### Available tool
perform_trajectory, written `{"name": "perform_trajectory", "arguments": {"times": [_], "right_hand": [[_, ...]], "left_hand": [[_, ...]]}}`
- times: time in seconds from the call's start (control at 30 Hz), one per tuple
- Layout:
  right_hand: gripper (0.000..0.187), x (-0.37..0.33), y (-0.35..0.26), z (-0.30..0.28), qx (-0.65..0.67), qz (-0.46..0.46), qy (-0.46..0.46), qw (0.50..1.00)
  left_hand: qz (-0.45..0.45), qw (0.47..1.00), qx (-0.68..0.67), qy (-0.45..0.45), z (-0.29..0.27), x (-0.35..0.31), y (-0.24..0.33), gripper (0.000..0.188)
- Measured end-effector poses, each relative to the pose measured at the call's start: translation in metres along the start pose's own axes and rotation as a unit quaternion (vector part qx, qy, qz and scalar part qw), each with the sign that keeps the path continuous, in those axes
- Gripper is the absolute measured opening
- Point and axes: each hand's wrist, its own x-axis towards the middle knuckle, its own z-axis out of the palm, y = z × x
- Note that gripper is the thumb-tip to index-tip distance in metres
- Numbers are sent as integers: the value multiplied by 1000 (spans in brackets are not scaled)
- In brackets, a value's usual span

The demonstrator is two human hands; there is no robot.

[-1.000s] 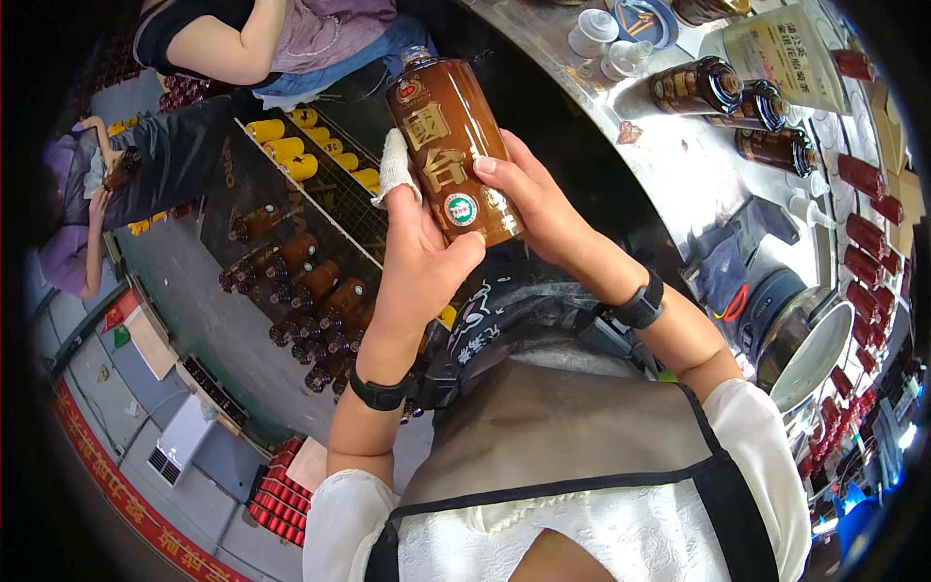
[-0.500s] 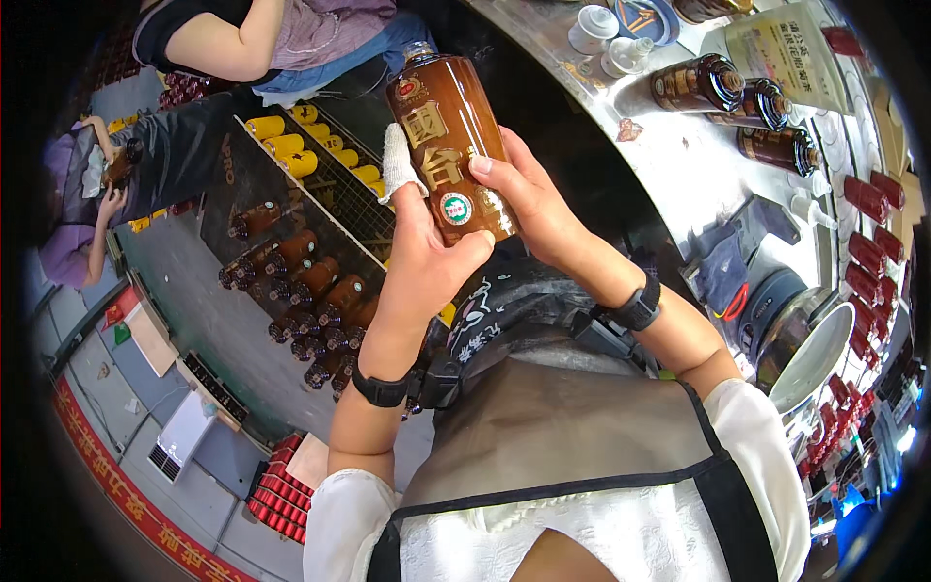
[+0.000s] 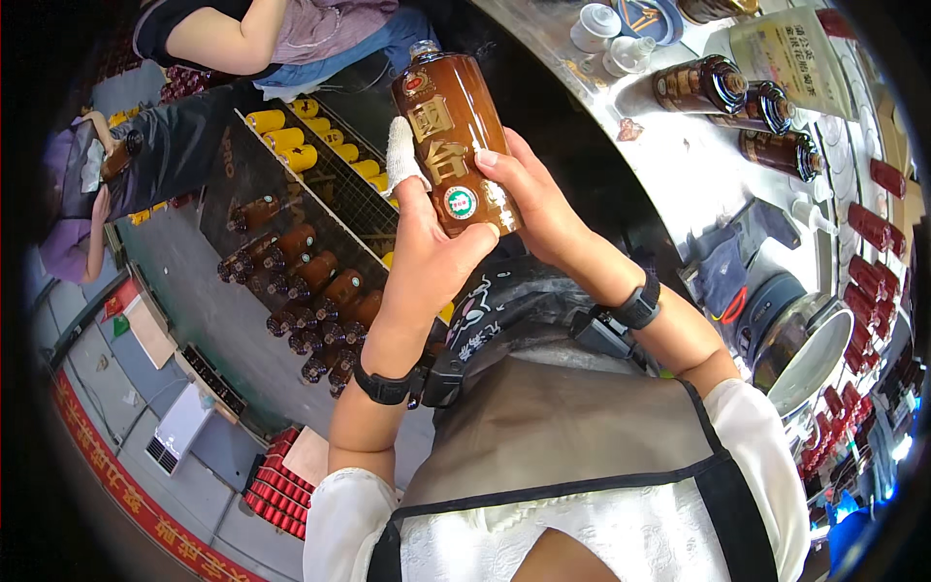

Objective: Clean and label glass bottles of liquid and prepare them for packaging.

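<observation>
A brown glass bottle [image 3: 454, 126] with raised gold lettering and a round green-and-white sticker is held up in front of me, its neck tilted away and slightly left. My left hand [image 3: 427, 238] grips its lower left side, thumb across the base. A white cloth cover wraps one finger of that hand and rests along the bottle's edge. From the right, my right hand [image 3: 536, 199] closes round the lower body, with the thumb on the front face. Both wrists wear black bands.
Several brown bottles [image 3: 315, 281] lie grouped at the left, near yellow cylinders [image 3: 284, 138] in a rack. On the right-hand worktable [image 3: 645, 160] are three brown bottles [image 3: 700, 85], white cups [image 3: 593, 27], a metal pot [image 3: 813, 339] and red pieces. Another person [image 3: 330, 39] sits ahead.
The bottle has shifted very slightly right and turned a little in my hands. My grip looks the same. At the far left, a co-worker's hands and bottle have moved.
</observation>
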Motion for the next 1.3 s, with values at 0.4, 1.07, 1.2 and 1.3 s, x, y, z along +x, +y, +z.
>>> {"name": "perform_trajectory", "arguments": {"times": [0.4, 1.07, 1.2, 1.3], "right_hand": [[65, 1, -3, -18, 50, 8, -13, 999], [63, -3, -13, -29, 71, 2, 3, 997], [64, -10, -15, -33, 64, -16, 23, 998], [65, -15, -17, -37, 47, -36, 43, 997]], "left_hand": [[6, 999, -26, 23, 12, 11, 0, 87], [-11, 998, -48, -27, 26, 21, 5, 99], [-14, 998, -25, -50, 32, 22, 4, 101], [-22, 998, 5, -67, 39, 25, 1, 101]]}}
